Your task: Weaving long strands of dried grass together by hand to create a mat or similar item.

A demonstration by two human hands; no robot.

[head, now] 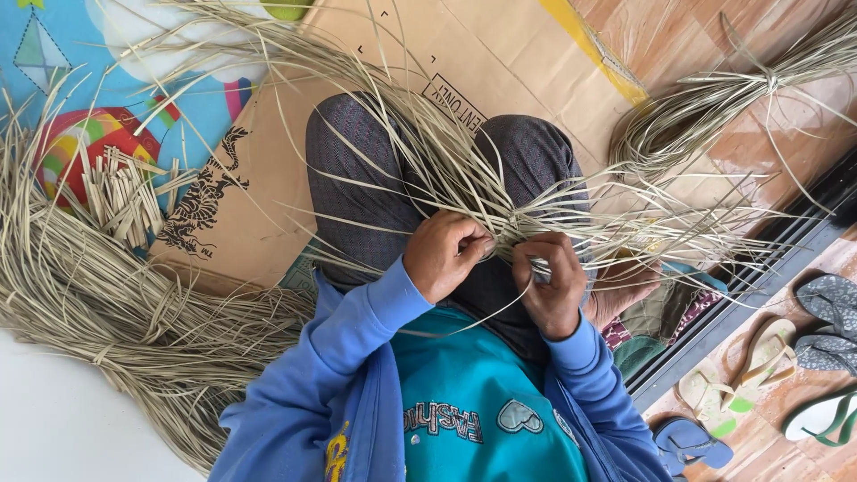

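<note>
I sit cross-legged in grey trousers with a fan of long pale dried leaf strips (pixel 536 201) spread across my lap. My left hand (pixel 442 254) is closed on the strips where they gather at the centre. My right hand (pixel 553 286) grips the same gathered point from the other side, fingers curled round several strands. The two hands are almost touching. The strips splay outward past both knees. My blue jacket sleeves and teal shirt fill the bottom of the view.
A big heap of the same strips (pixel 107 303) lies at left beside short cut pieces (pixel 125 192). Another tied bundle (pixel 714 107) lies at upper right. Flattened cardboard (pixel 295 134) and a colourful mat (pixel 62 89) cover the floor. Several sandals (pixel 759 366) lie past a door track at right.
</note>
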